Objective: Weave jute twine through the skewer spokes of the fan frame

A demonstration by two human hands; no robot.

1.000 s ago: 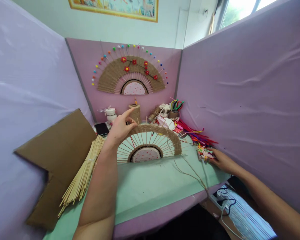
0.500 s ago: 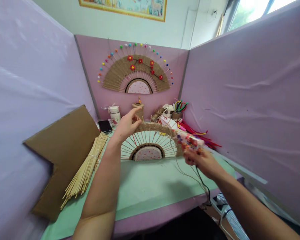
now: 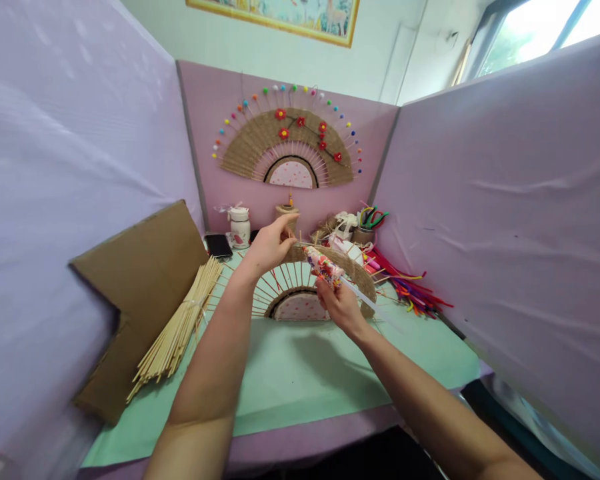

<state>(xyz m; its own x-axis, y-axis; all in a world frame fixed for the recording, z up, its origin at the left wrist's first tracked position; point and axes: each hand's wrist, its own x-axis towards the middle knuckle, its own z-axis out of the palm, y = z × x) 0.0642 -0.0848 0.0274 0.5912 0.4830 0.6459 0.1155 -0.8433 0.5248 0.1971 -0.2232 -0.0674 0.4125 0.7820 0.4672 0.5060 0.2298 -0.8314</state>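
Observation:
A half-round fan frame of thin sticks stands on the table, with a woven twine band [image 3: 361, 275] across its upper right and a dotted half-circle base [image 3: 300, 307]. My left hand [image 3: 271, 245] pinches the twine at the band's left end, its index finger stretched out. Wrapped round a flower-patterned hot glue gun [image 3: 324, 265], my right hand [image 3: 341, 305] holds it in front of the band. The gun's nozzle points up and left, close to my left fingertips. A clear glue stick [image 3: 359, 292] juts from its back end.
Bamboo sticks [image 3: 177, 330] lie bundled at left beside a cardboard sheet [image 3: 140, 287]. Behind are a phone [image 3: 219, 245], white bottle [image 3: 239, 228] and twine spool [image 3: 286, 212]. Coloured pipe cleaners [image 3: 410, 283] spread at right. A finished fan [image 3: 250, 143] hangs on the back panel.
My right hand has brought the glue gun leftward from the band's right side to near my left fingers. My left hand keeps its pinch. The camera view has shifted slightly.

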